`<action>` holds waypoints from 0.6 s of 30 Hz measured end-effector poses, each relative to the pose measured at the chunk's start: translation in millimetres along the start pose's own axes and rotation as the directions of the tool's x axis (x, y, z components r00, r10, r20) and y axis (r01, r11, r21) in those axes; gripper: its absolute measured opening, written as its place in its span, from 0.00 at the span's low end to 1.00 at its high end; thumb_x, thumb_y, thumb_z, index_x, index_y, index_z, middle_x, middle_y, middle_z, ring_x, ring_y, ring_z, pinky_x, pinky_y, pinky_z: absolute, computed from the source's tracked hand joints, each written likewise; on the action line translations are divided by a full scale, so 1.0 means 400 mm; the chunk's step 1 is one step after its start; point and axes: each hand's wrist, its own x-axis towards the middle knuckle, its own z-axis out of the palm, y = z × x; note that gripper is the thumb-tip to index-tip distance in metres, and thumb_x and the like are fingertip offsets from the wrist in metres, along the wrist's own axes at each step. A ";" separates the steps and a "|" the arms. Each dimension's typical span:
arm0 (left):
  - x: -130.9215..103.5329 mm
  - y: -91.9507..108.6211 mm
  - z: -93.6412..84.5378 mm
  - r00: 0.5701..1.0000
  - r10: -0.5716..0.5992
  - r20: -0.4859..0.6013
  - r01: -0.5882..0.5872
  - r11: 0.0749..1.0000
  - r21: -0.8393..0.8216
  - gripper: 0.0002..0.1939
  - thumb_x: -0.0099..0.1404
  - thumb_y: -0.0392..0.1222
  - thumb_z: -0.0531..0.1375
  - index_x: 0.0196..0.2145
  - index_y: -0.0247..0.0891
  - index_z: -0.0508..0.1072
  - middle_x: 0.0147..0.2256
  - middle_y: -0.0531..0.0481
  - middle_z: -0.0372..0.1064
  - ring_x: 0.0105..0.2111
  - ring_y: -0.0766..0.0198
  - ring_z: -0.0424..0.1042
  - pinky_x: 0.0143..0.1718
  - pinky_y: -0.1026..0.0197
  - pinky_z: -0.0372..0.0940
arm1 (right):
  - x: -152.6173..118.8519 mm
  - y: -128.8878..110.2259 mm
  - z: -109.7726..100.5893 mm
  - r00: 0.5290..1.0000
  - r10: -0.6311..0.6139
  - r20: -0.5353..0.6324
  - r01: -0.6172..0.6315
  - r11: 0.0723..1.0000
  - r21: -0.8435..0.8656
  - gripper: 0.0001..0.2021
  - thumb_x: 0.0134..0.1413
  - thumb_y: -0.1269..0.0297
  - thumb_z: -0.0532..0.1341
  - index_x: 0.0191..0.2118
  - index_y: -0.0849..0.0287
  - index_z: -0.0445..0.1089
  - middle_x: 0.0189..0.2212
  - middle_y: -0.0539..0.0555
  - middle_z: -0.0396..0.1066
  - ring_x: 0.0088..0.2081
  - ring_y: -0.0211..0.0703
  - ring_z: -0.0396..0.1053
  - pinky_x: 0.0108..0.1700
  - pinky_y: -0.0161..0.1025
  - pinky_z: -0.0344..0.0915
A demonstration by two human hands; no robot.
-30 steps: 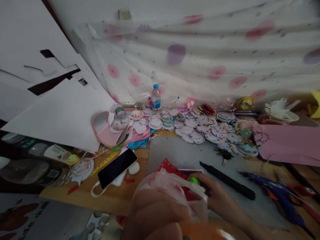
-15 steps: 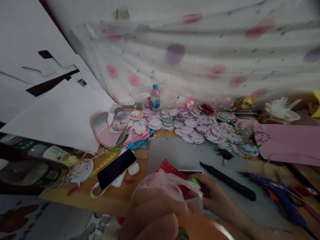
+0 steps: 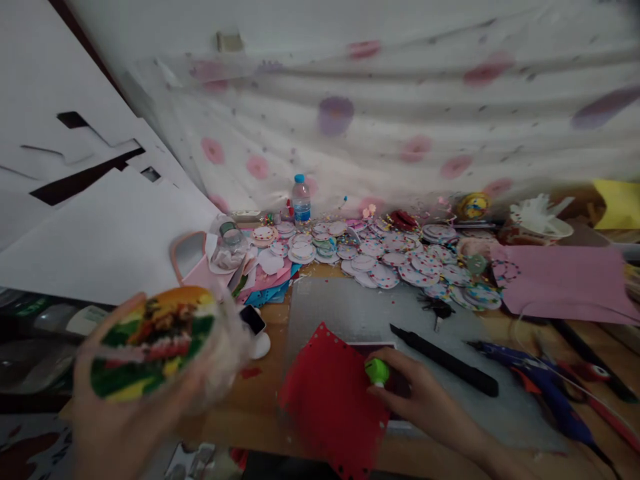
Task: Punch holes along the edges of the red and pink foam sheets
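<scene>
My left hand [image 3: 125, 413], blurred at lower left, grips a round container [image 3: 155, 343] with an orange, green and yellow picture on its face and clear plastic around its right side. Between thumb and fingers, my right hand [image 3: 415, 387] pinches a small bright green object [image 3: 377, 372] with a pale lower end. Beside and beneath that object spreads a red sheet with dots [image 3: 335, 400] along its edges. Part of a dark, white-edged rectangle [image 3: 390, 345] shows under the right hand. A grey mat [image 3: 340, 307] lies below these things.
Many decorated paper discs [image 3: 385, 275] are heaped behind the mat. A bottle [image 3: 301, 200] stands at the back. To the right lie a black pen-like tool [image 3: 450, 363], keys [image 3: 437, 308], a blue glue gun [image 3: 545, 380] and pink paper [image 3: 565, 280]. A partly hidden phone [image 3: 253, 320] lies left.
My left hand has moved left with the round container and plastic, uncovering the red sheet. My right hand stays near the same place with the green object. The view has shifted slightly.
</scene>
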 end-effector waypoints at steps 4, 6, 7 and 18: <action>0.114 -0.120 0.003 0.985 0.120 -0.123 -0.119 0.993 0.018 0.47 0.35 0.39 0.72 0.54 0.38 0.59 0.53 0.46 0.62 0.52 0.52 0.65 0.53 0.46 0.61 | 0.002 0.004 0.001 1.000 -0.014 -0.018 0.014 1.000 0.005 0.11 0.50 0.66 0.60 0.41 0.57 0.67 0.36 0.53 0.71 0.38 0.44 0.68 0.40 0.38 0.65; 0.155 -0.199 0.015 0.971 0.135 -0.196 -0.133 0.991 0.024 0.48 0.34 0.38 0.72 0.53 0.34 0.57 0.53 0.43 0.60 0.50 0.54 0.66 0.50 0.49 0.64 | 0.002 0.004 0.001 1.000 -0.017 -0.009 0.017 1.000 0.011 0.10 0.50 0.66 0.60 0.41 0.57 0.67 0.35 0.52 0.71 0.36 0.43 0.68 0.39 0.38 0.65; 0.168 -0.234 0.021 0.969 0.130 -0.211 -0.124 0.991 0.044 0.49 0.32 0.37 0.72 0.52 0.32 0.57 0.52 0.42 0.60 0.49 0.55 0.66 0.50 0.50 0.63 | 0.001 0.004 0.001 1.000 -0.018 -0.006 0.018 1.000 0.014 0.10 0.50 0.67 0.60 0.41 0.57 0.67 0.35 0.52 0.71 0.36 0.43 0.68 0.39 0.38 0.64; 0.140 -0.371 0.063 0.984 -0.024 -0.174 0.040 0.995 0.088 0.43 0.34 0.37 0.72 0.48 0.36 0.59 0.44 0.46 0.62 0.44 0.51 0.68 0.48 0.45 0.63 | 0.004 -0.014 -0.003 1.000 0.017 0.022 -0.017 1.000 0.000 0.10 0.50 0.69 0.60 0.40 0.57 0.66 0.35 0.52 0.69 0.37 0.42 0.66 0.40 0.38 0.63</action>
